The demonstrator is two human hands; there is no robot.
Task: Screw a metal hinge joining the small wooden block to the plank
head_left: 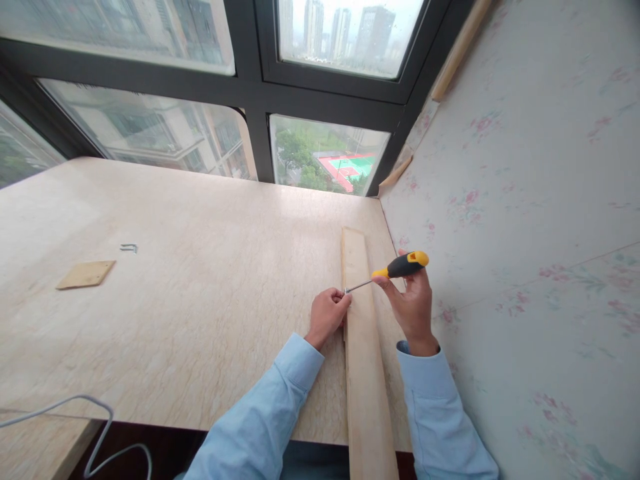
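Note:
A long pale wooden board (367,373) lies on the stone sill, pointing toward the window and overhanging the near edge. My right hand (413,300) is closed around a black and yellow screwdriver (403,265), whose shaft slants down left across the board. At the board's left edge, the screwdriver's tip meets a small metal piece, apparently a screw head. My left hand (329,313) is closed there, thumb and fingers pinched at that spot. What the left fingers hold is mostly hidden.
A small wooden plate (87,275) and several screws (129,248) lie on the left of the marble-patterned sill (210,280). A grey cable (103,407) loops at the lower left. Flowered wallpaper (525,233) covers the wall close on the right; dark window frames (320,93) stand behind.

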